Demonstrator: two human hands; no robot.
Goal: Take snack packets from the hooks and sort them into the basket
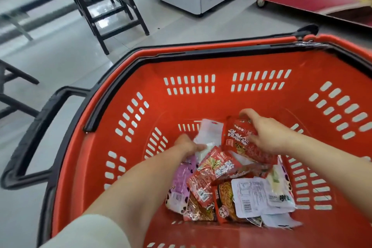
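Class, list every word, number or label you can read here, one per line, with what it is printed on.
Nothing reads clearly.
On the red packet in the right hand: large white Chinese characters, blurred.
On the middle red packet: white characters, blurred.
On the white packet: barcode and fine print, too small.
On the purple packet: barcode sticker, too small.
On the basket: no text.

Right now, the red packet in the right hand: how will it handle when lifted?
The red packet looks floppy: a flat film pouch. Probably light: the right hand grips it by its top edge. Glossy film may slide on the other packets below.
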